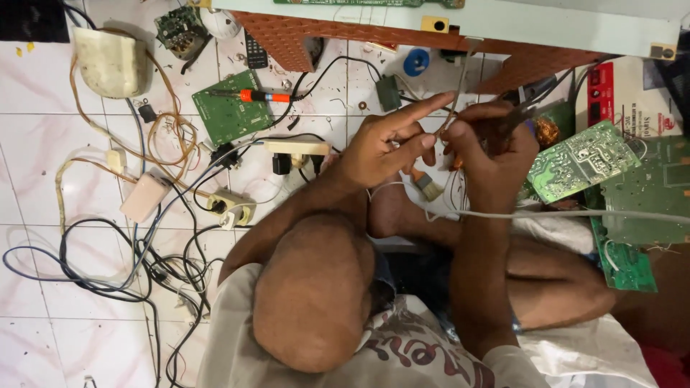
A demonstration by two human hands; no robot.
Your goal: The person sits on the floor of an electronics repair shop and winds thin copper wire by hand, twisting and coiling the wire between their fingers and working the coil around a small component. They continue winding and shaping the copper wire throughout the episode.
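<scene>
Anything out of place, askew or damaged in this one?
Yes. Bare circuit boards lie loose on the tiled floor among tangled cables, and a soldering iron rests on one board. Both hands, left hand and right hand, pinch a thin wire.

Repair shop: circuit boards [231,113], wires [108,266].

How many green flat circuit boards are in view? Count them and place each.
6: square board beside the orange-handled tool, small board top left, strip board at the top edge; pale board, large board and lower board overlapping at right. Cables may hide more.
</scene>
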